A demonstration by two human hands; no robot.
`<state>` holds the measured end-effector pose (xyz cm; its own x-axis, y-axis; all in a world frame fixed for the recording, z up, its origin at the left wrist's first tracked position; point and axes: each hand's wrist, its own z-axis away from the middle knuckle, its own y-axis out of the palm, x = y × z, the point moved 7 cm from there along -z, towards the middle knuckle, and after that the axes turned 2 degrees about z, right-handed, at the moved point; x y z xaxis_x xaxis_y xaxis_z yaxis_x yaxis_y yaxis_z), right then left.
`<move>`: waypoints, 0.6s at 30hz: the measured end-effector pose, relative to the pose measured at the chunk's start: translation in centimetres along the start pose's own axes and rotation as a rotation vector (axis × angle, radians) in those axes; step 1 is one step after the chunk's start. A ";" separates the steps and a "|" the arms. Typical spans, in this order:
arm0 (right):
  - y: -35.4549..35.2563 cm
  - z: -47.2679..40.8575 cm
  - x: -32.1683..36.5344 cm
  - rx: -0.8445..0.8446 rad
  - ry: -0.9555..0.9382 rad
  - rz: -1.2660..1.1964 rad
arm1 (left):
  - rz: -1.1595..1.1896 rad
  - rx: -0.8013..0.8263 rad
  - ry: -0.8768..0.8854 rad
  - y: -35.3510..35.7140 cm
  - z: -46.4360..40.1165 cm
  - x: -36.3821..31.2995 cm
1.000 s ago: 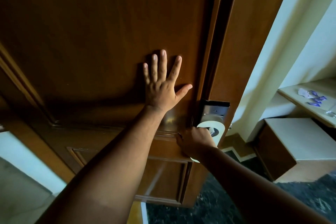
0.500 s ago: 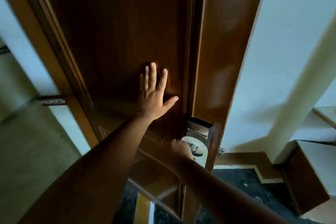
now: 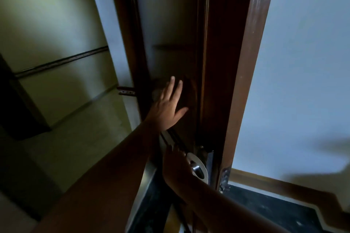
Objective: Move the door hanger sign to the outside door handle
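Note:
The white door hanger sign (image 3: 203, 166) hangs by its hole on the metal door handle (image 3: 196, 168), low on the dark wooden door (image 3: 170, 24). The door is seen almost edge-on. My right hand (image 3: 176, 168) is closed around the handle's lever and covers the sign's left part. My left hand (image 3: 168, 108) lies flat against the door's face above the handle, fingers spread, holding nothing. The sign's lower end is hidden behind my right hand.
The brown door frame (image 3: 246, 81) stands right of the door's edge, with a pale wall (image 3: 303, 62) beyond. A dim corridor wall with a dark rail (image 3: 60, 61) shows on the left. Dark stone floor (image 3: 274, 208) lies below.
The door has swung further open and now appears nearly edge-on, with the corridor showing on the left. Both hands have kept their places on the door and the handle.

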<state>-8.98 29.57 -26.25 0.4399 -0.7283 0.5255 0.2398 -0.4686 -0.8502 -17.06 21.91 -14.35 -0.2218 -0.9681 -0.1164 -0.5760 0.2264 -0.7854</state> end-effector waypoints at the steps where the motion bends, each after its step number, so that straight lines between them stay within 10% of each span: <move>1: 0.7 1.0 1.8 0.011 -0.053 -0.002 | -0.028 -0.038 -0.027 -1.8 1.0 0.9; 9: 3.0 12.2 5.8 0.231 -0.522 -0.168 | 0.083 -0.475 -0.310 -17.4 10.6 3.0; 18: -2.0 8.6 3.7 0.035 -0.645 -0.172 | -0.132 -0.696 -0.291 -24.8 17.6 -3.3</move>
<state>-0.36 32.12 -22.84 0.8196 -0.1945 0.5390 0.3759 -0.5274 -0.7620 11.79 17.63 -5.20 0.0441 -0.9593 -0.2790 -0.9676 0.0284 -0.2508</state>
